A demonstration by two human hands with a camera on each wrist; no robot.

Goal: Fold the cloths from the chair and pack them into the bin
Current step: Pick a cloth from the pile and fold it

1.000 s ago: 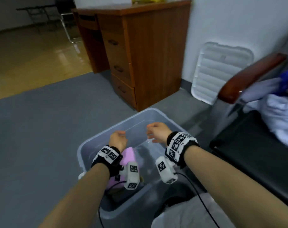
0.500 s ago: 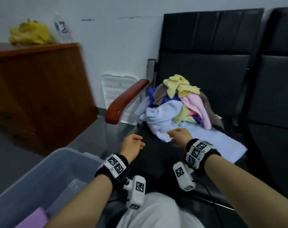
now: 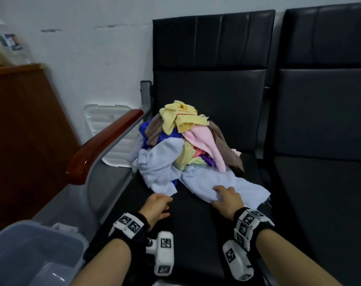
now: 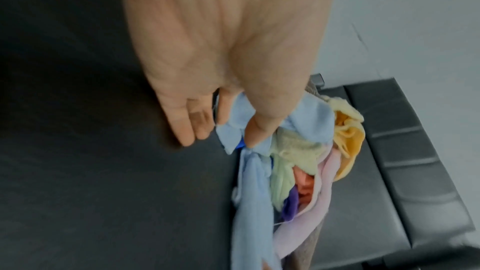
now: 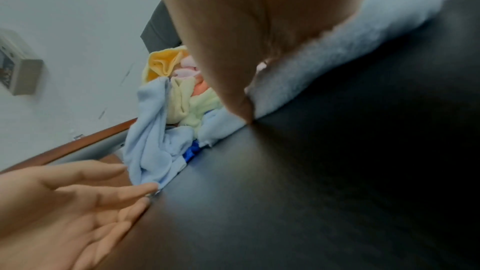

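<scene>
On the black padded chair seat, both hands at the near edge of the cloth heap:
Left hand [image 3: 156,206]: reaches forward low over the seat, palm turned inward; its grip is open, fingers [image 5: 135,189] straight and slightly spread, the fingertips touching the hanging corner of a pale blue fleece cloth [image 3: 158,168]; nothing is held.
Right hand [image 3: 227,200]: lies palm down on a second pale blue fleece cloth [image 3: 233,182] spread flat at the front of the heap; the thumb [image 5: 240,108] points down to the seat at the cloth's edge and the fingers curl into the fabric, so the grip has hold of this cloth.
Heap of mixed cloths [image 3: 185,141]: piled toward the back of the seat; yellow on top, pink, brown, deep blue, pale green and purple beneath.
Black padded chair [image 3: 206,79]: leather-like seat and back, with a red-brown wooden armrest [image 3: 101,145] on a grey metal frame at its left; a second black seat [image 3: 324,141] adjoins on the right.
Translucent grey plastic bin [image 3: 31,244]: on the floor at lower left, beside the chair.
Room: white wall behind; a white ribbed plastic lid [image 3: 109,129] leans against it; a brown wooden cabinet [image 3: 21,131] stands at far left.
</scene>
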